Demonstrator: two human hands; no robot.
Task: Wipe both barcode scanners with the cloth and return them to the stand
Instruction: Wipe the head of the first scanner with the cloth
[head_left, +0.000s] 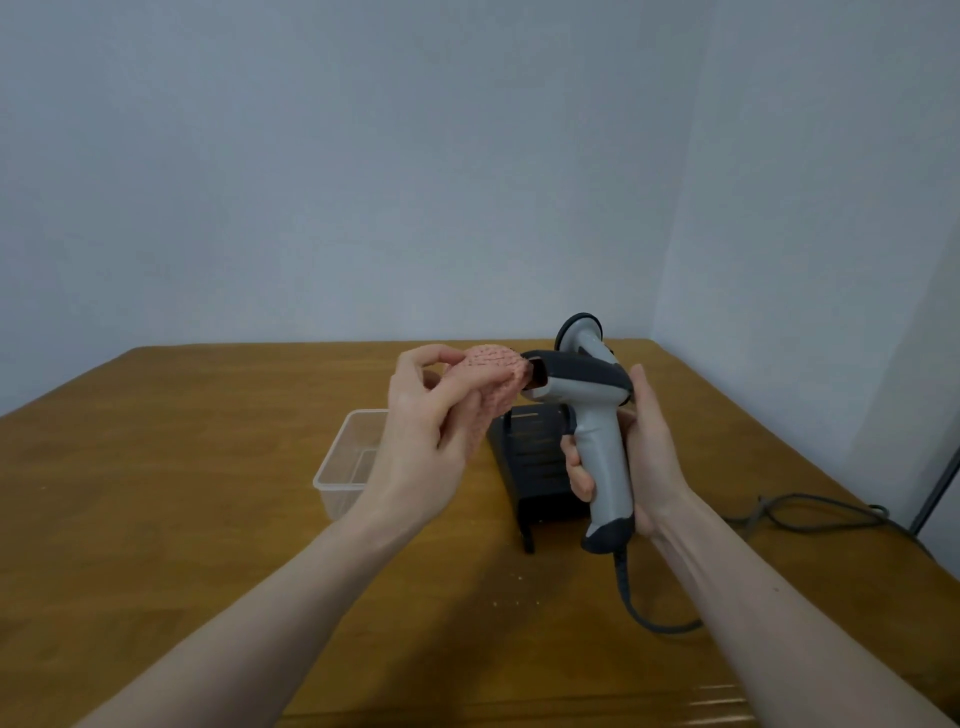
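Note:
My right hand (644, 457) grips the grey handle of a grey and black barcode scanner (597, 410), held upright above the table with its window facing left. A bunched pink cloth (496, 376) is pinched in my left hand (431, 415) and pressed against the scanner's window. Behind the held scanner, a second grey scanner (582, 332) shows only its head. The black slotted stand (535, 462) sits on the table below the held scanner, partly hidden by it.
A clear plastic tub (345, 462) stands left of the stand, partly behind my left hand. The held scanner's dark cable (654, 618) loops over the wooden table (208, 493) to the right. Walls meet in a corner behind the table's far right.

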